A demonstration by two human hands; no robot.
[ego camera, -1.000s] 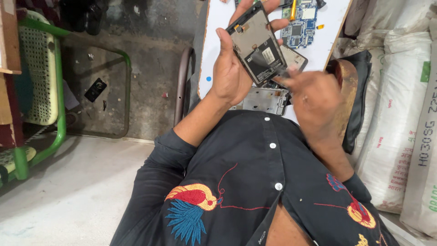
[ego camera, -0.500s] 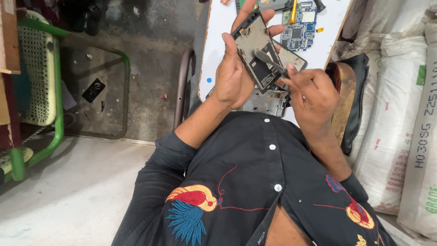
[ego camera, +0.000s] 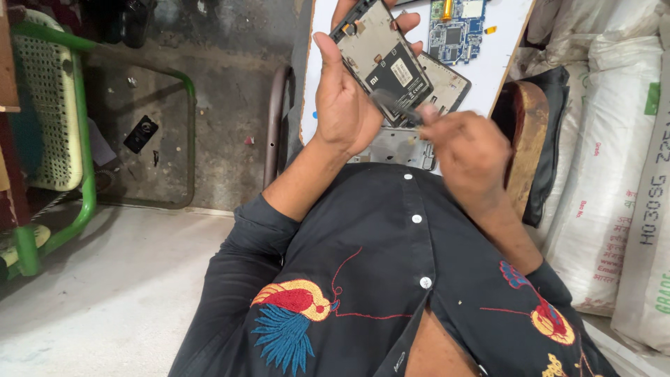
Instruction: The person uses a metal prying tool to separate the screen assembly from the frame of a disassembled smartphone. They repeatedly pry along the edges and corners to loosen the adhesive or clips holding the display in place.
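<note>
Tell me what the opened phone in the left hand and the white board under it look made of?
Opened phone: seemingly a dull grey metal plate in a black plastic frame, matte, with a glossy black battery. White board: smooth white laminate over wood, judging by its brown edge. Blue circuit board: lacquered, with shiny metal parts.

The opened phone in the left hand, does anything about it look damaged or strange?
No clear damage shows. The phone has its back cover off, with the black battery exposed. The left hand holds it while the right hand works a blurred tool against it.
</note>
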